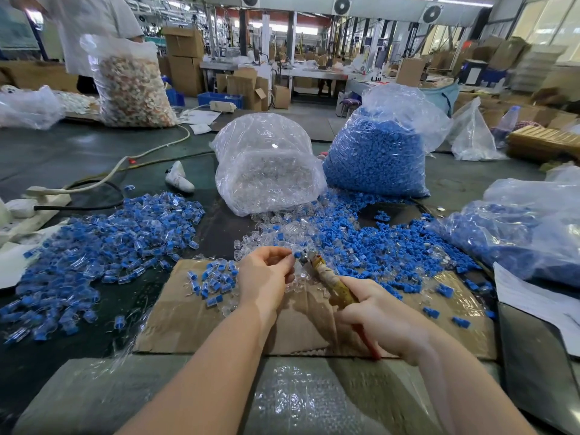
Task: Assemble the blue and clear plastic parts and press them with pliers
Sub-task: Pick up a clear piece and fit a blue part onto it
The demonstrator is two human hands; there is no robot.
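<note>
A blue part [297, 255] is pinched in the left hand [263, 277] at the pliers [326, 277], gripped by the right hand [376, 315]. Many assembled pieces [103, 246] are piled left; full bags [376, 152] remain.

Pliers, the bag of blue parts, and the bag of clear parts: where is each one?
pliers [326, 279]: head view, on the taped handle.
bag of blue parts [376, 158]: head view, on its bulging front.
bag of clear parts [266, 171]: head view, on its front.

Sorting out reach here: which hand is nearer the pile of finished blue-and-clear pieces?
Left. The left hand is beside the finished pile; the right hand, gripping the pliers, is farther away.
</note>
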